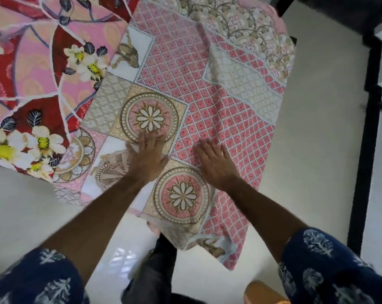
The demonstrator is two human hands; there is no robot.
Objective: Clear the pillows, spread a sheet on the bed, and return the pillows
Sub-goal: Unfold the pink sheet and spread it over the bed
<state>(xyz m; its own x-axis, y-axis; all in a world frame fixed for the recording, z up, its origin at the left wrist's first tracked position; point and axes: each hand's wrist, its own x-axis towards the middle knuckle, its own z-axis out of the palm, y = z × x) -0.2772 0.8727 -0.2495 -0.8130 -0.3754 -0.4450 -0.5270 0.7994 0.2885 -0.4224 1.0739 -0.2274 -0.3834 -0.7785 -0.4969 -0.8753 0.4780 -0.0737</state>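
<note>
A pink patchwork sheet point(207, 84) with diamond grids and round flower medallions lies over the corner of the bed and hangs over its near edge. My left hand point(147, 155) rests flat on it, fingers spread, at the lower rim of a medallion. My right hand point(216, 162) lies flat on the pink diamond part, a little to the right. Neither hand grips the cloth. To the left lies a red and pink cloth point(38, 84) with white and yellow flowers, partly over the patchwork sheet. No pillows are in view.
White tiled floor point(313, 150) surrounds the bed corner. A black frame point(367, 150) stands upright at the right. An orange object point(262, 292) shows at the bottom right. My legs in dark trousers point(155, 270) stand close to the hanging sheet edge.
</note>
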